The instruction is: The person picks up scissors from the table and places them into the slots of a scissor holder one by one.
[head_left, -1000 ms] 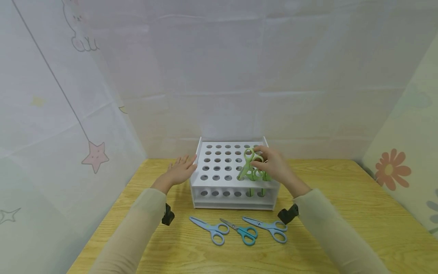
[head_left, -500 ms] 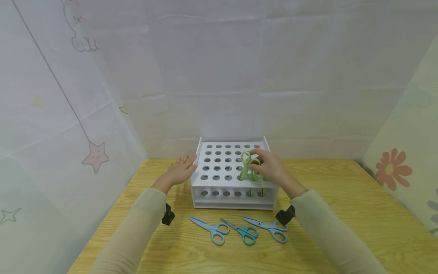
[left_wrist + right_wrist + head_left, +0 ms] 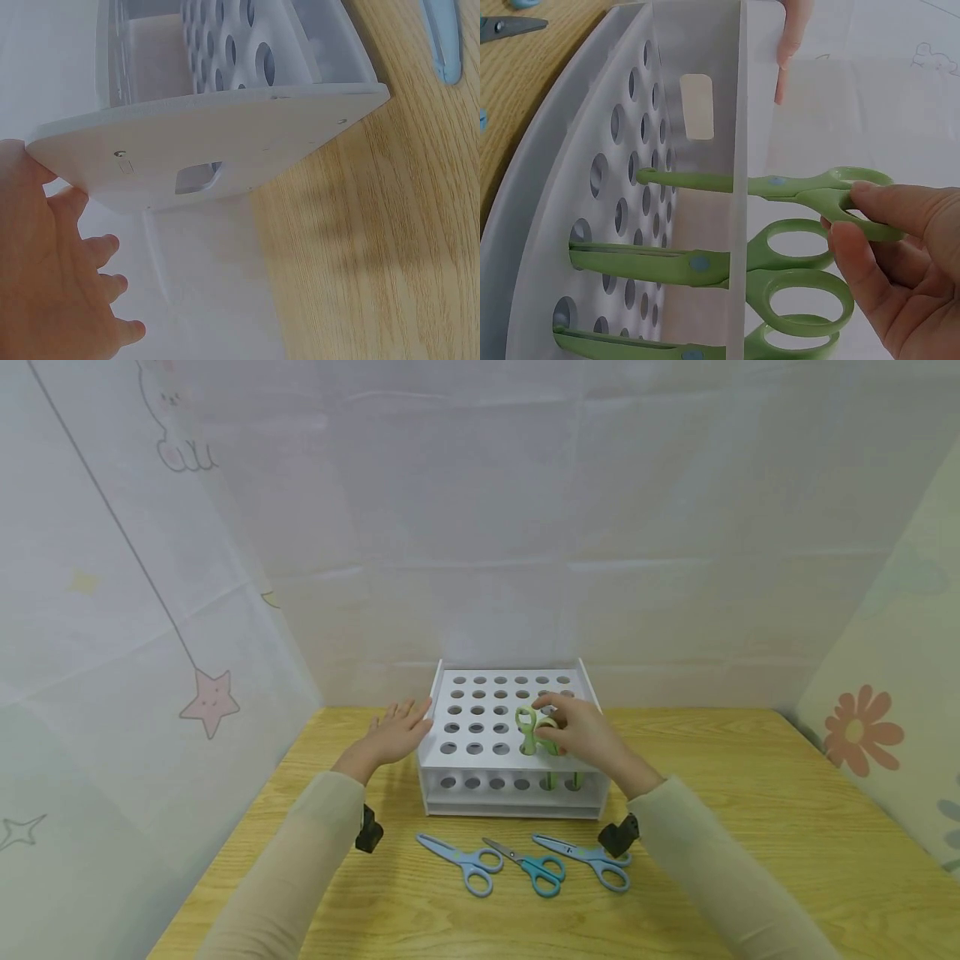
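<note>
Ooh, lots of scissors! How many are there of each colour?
Green scissors: 3, all with blades through holes in the white rack, one held by the right hand
Light blue scissors: 2, on the table
Teal-handled scissors: 1, on the table between the light blue ones
Total: 6

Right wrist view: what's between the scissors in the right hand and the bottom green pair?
Another green pair, standing in the rack; the right wrist view shows it.
</note>
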Tool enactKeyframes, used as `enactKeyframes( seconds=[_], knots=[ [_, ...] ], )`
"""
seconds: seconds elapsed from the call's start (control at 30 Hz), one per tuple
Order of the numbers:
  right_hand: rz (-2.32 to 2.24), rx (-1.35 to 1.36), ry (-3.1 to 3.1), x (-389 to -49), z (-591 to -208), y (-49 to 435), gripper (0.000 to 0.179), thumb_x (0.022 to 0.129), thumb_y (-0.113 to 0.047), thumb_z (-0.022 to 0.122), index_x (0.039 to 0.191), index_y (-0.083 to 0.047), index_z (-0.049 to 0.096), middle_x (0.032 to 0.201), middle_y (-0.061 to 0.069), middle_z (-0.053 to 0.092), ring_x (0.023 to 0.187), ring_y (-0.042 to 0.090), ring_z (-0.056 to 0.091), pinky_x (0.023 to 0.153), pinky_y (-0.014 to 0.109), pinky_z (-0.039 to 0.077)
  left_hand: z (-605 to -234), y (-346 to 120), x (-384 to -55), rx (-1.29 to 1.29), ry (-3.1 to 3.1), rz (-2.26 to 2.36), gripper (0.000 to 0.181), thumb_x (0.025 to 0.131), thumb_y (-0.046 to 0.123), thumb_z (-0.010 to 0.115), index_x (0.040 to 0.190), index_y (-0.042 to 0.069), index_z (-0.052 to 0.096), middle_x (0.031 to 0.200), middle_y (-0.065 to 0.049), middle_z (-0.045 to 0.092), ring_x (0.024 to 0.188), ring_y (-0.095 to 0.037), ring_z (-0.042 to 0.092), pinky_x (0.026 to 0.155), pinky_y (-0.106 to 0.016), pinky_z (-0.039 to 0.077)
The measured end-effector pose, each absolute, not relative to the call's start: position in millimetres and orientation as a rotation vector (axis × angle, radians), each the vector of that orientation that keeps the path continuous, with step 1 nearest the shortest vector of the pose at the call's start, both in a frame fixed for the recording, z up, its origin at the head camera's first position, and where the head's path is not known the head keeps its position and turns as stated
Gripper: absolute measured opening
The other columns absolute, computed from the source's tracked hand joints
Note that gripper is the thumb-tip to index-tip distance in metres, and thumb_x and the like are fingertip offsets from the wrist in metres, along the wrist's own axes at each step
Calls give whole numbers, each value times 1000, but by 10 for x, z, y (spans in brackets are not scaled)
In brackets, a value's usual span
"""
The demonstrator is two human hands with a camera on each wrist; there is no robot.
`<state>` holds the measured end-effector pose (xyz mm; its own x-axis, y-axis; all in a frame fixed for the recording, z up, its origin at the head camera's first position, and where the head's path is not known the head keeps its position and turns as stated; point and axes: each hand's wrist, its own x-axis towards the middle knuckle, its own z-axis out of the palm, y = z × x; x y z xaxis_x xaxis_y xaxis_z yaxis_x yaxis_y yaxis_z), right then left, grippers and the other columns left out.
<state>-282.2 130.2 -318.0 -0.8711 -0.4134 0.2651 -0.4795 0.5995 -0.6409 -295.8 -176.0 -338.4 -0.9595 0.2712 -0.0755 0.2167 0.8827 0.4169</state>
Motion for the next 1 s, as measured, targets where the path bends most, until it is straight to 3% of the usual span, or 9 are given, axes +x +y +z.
enactKeyframes(
  seconds=[0.2,0.43,0.73,1.0],
  knots=[
    [1101,765,-2726,-2825,-3209,1280,32,85,-12,67,115,-7,58,54,4,48,43,21,53,45,30,42,-3385,-1757,-2955,381,2914,632,56,100,42,20,149,20,10,152,-16,2,135,-40,-7,100,-62,-6],
    [1096,769,-2729,-2842,-3259,1276,29,85,-12,66,113,-6,60,53,2,50,41,21,52,44,29,41,-3383,-1751,-2948,383,2913,635,56,100,42,20,149,19,10,152,-16,2,135,-41,-6,101,-62,-5],
    [1111,747,-2766,-2819,-3259,1252,26,85,-13,67,110,-4,64,86,9,68,44,17,53,45,29,46,-3379,-1748,-2951,371,2913,638,55,100,41,21,149,19,10,152,-16,2,135,-41,-7,100,-62,-5],
    [998,772,-2785,-2789,-3274,1238,20,86,-13,65,104,-4,68,88,6,68,43,12,51,44,27,45,-3384,-1749,-2954,369,2912,638,56,100,42,20,149,19,10,152,-16,2,135,-40,-8,100,-62,-6]
  ],
)
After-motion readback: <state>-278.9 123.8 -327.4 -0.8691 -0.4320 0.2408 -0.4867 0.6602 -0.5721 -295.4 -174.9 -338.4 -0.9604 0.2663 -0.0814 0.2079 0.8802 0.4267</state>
